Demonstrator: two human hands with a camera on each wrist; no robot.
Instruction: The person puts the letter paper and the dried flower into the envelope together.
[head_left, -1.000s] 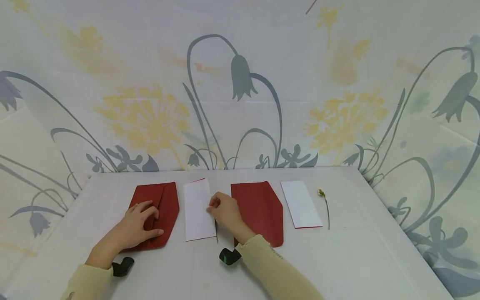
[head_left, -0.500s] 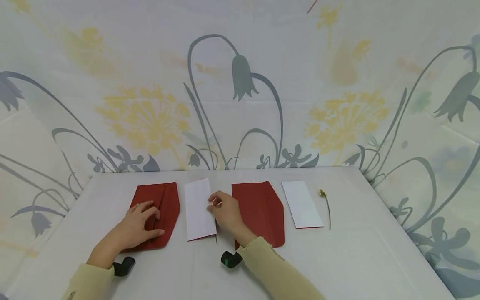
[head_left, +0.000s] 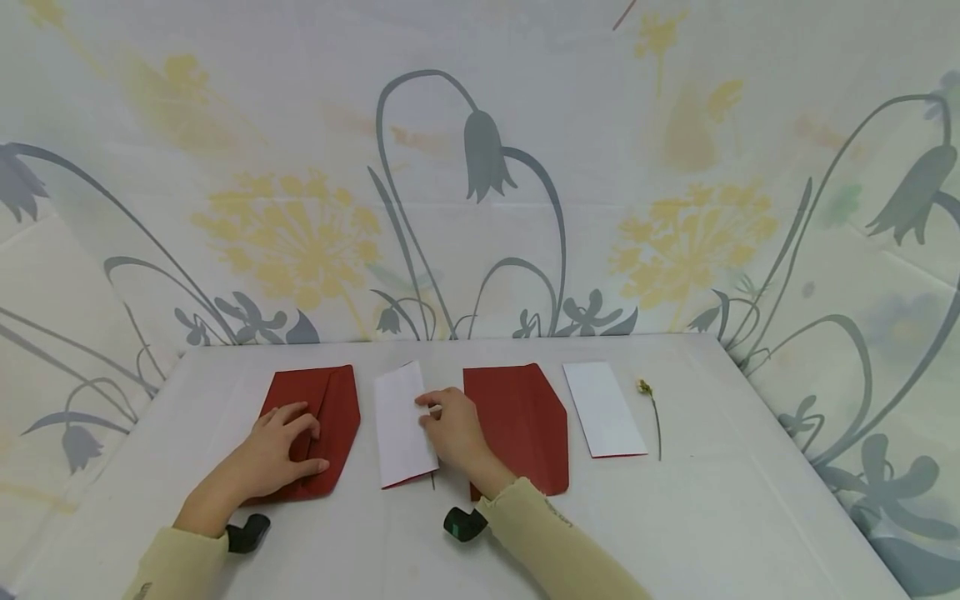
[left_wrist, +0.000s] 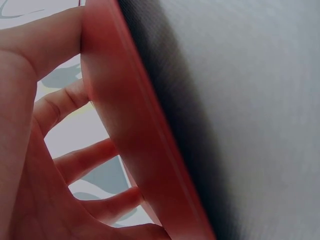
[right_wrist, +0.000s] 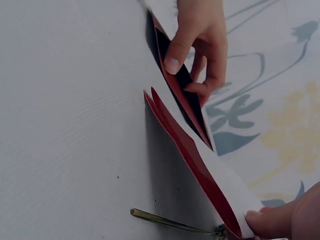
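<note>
Left hand: my left hand (head_left: 281,450) lies spread and flat on the red envelope (head_left: 318,417) at the left end of the row, fingers straight, pinning it to the table (head_left: 675,517).
Right hand: my right hand (head_left: 450,425) pinches the right edge of the white card (head_left: 403,429), thumb and fingertips closed on it; that edge is lifted off the table.
White card: it sits just right of the pinned envelope, slightly tilted, its red underside showing along the bottom edge.
Stem: a thin stem (right_wrist: 170,221) lies on the table under the card's lifted corner, just right of the card.
Other things: right of the card lie a second red envelope (head_left: 517,421), a second white card (head_left: 603,408) and a small dried flower (head_left: 651,412), well apart from my hands.
Doing it well: I judge I should keep the pinch light and near the edge so the card does not crease, hold the envelope still with a flat palm, and lift clear of the stem.
</note>
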